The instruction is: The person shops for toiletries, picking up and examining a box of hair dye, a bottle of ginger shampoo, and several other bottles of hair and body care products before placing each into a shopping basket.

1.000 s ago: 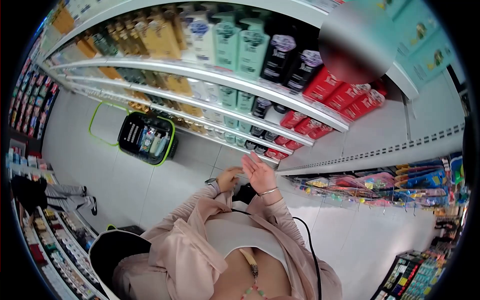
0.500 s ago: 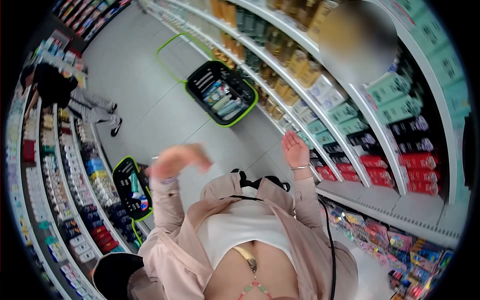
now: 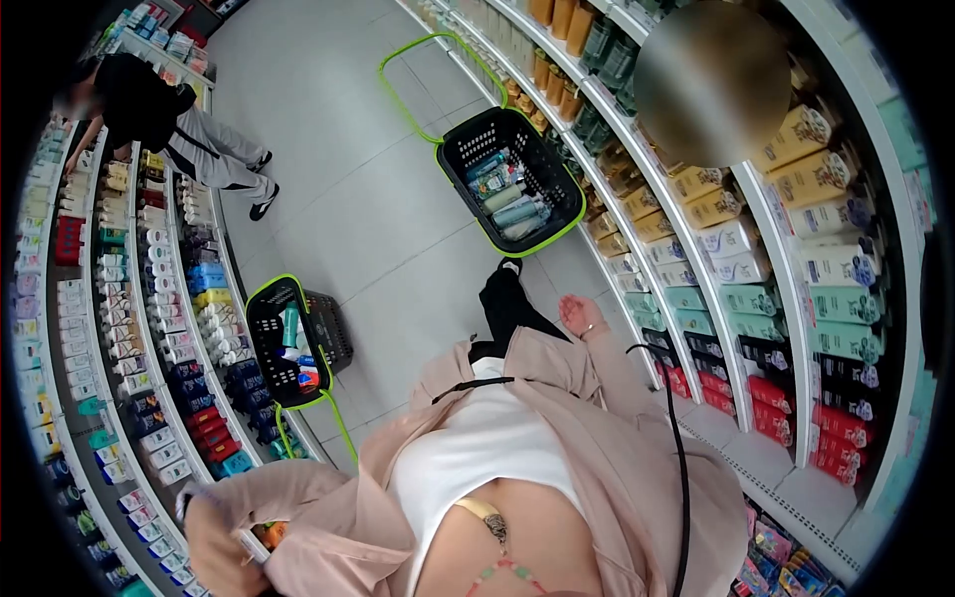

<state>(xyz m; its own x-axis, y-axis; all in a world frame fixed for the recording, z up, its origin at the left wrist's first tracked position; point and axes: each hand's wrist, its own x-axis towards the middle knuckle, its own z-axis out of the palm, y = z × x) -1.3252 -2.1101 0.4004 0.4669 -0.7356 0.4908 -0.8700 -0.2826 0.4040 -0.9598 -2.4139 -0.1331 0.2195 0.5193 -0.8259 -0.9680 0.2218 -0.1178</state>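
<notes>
My right hand [image 3: 580, 314] hangs palm up beside the right-hand shelves, with nothing in it and its fingers loosely curled and apart. A bracelet circles that wrist. Swung out to the lower left, my left hand [image 3: 221, 545] is smeared by motion and its fingers cannot be made out. It is nearest to the lower left shelves. A black basket with green trim [image 3: 460, 159] stands on the floor in front of me, holding several tubes and packs. Another black and green basket [image 3: 333, 323] stands to the left with a teal bottle [image 3: 289, 324] inside.
Shelves of bottles and tubes [image 3: 761, 298] curve along the right side. On the left, shelves with packs [image 3: 199, 383] line the aisle. A person in a black top [image 3: 144, 95] leans toward the far left shelves. A black cable [image 3: 681, 478] hangs at my right side.
My left hand has dropped from in front of me to the lower left. The right hand is lower relative to the shelves. My view has shifted, and a foot shows by the basket.
</notes>
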